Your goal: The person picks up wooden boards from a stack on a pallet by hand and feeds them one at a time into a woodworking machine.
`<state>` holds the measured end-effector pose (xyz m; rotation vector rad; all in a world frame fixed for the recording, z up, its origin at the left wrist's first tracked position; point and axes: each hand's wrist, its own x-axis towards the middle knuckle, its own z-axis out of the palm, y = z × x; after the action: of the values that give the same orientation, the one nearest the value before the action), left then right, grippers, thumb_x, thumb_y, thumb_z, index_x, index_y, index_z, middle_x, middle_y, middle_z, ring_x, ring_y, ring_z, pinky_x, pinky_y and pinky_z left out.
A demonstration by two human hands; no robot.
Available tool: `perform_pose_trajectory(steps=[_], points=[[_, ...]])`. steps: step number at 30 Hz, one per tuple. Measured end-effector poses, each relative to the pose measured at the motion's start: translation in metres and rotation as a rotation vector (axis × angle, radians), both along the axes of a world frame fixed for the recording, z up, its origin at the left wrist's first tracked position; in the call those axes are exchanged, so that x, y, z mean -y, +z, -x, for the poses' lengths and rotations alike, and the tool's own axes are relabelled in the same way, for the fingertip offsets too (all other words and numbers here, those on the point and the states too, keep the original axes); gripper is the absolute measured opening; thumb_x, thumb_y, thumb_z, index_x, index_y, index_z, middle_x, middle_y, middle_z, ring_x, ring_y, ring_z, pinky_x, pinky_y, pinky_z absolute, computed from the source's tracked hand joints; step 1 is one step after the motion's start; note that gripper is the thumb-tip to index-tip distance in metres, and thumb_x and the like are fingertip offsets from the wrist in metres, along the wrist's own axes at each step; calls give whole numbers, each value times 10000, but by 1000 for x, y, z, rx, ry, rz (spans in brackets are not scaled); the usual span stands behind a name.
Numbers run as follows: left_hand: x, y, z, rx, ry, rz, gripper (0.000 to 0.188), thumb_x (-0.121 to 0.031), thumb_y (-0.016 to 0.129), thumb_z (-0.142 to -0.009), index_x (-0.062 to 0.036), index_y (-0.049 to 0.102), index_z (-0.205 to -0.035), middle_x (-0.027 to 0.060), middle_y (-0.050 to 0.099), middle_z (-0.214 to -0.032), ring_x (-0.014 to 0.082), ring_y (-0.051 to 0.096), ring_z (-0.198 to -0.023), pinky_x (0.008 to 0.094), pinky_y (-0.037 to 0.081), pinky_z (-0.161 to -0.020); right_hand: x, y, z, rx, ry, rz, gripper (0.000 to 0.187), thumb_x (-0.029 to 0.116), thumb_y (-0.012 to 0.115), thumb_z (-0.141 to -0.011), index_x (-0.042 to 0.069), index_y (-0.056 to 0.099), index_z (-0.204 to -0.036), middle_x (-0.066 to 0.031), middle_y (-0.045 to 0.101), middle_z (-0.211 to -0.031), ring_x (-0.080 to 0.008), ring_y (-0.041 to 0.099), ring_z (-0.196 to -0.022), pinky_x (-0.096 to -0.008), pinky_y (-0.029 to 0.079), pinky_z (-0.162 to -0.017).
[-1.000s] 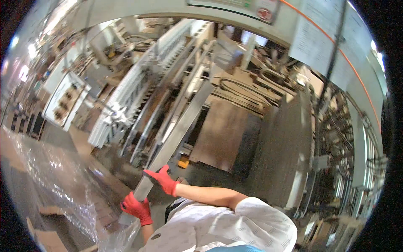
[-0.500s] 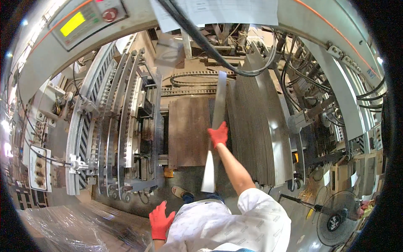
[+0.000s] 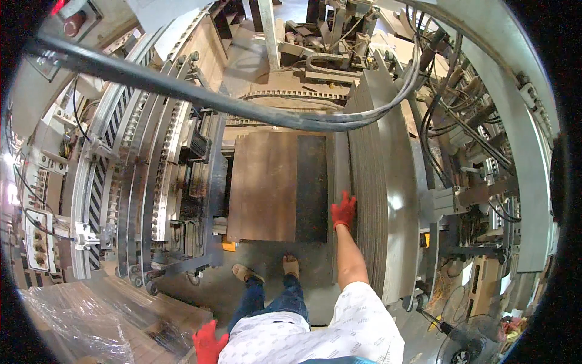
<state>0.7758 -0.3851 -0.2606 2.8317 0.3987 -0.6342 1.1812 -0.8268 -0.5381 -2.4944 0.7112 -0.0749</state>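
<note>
In the middle of the frame, a little right of centre, the right hand (image 3: 344, 209), in a red glove, lies on a narrow grey board (image 3: 339, 164). Its fingers point toward the top of the frame and look spread; whether they press on the board cannot be told. The board runs lengthwise up the frame, just beside a tall stack of grey boards (image 3: 371, 176) on the right. To its left lies a dark panel (image 3: 311, 189), and against that a wider brown panel (image 3: 264, 188).

At the lower edge, left of centre, the left hand (image 3: 209, 344), also gloved in red, hangs beside the white shirt (image 3: 273, 337). Its fingers are loosely apart, with nothing seen in them.

Two sandals (image 3: 291, 266) stand on the grey floor (image 3: 267, 250) below the panels. Clear plastic wrap (image 3: 79, 321) covers the lower left. A thick black cable (image 3: 200, 100) sweeps across the upper part of the frame. Metal rails (image 3: 127, 182) fill the left side, and a fan (image 3: 462, 357) sits at lower right.
</note>
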Motion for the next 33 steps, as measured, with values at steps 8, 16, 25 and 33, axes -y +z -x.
perform_pose_trajectory(steps=[8, 16, 25, 33], points=[[6, -6, 4, 212, 206, -33, 672, -455, 768, -773, -102, 611, -1323, 115, 667, -1222, 315, 613, -1148, 531, 409, -981, 55, -101, 1, -262, -2, 552, 331, 242, 643, -892, 157, 610, -1209, -114, 613, -1253, -290, 603, -1162, -437, 466, -991], [-63, 110, 9, 643, 611, -626, 638, -421, 734, -852, -153, 541, -1398, 104, 599, -1297, 282, 533, -1235, 517, 362, -1067, -146, 91, 23, 477, 927, -105, 249, 311, 646, -892, 92, 638, -1011, -119, 675, -1041, -317, 676, -939, -405, 547, -745], [-63, 335, 187, 926, 959, -1916, 643, -372, 791, -772, -62, 592, -1298, 189, 553, -1349, 384, 501, -1249, 553, 352, -1063, -345, 137, 113, 944, 1380, -259, 431, 453, 622, -889, 110, 611, -1150, -150, 653, -1141, -335, 646, -1023, -450, 541, -812], [-141, 411, 336, 922, 1285, -2058, 561, -391, 765, -812, -94, 600, -1259, 179, 591, -1273, 378, 534, -1217, 514, 385, -1040, -397, 138, 123, 910, 1655, -304, 583, 569, 602, -887, 125, 590, -1264, -175, 634, -1224, -350, 621, -1091, -487, 536, -867]])
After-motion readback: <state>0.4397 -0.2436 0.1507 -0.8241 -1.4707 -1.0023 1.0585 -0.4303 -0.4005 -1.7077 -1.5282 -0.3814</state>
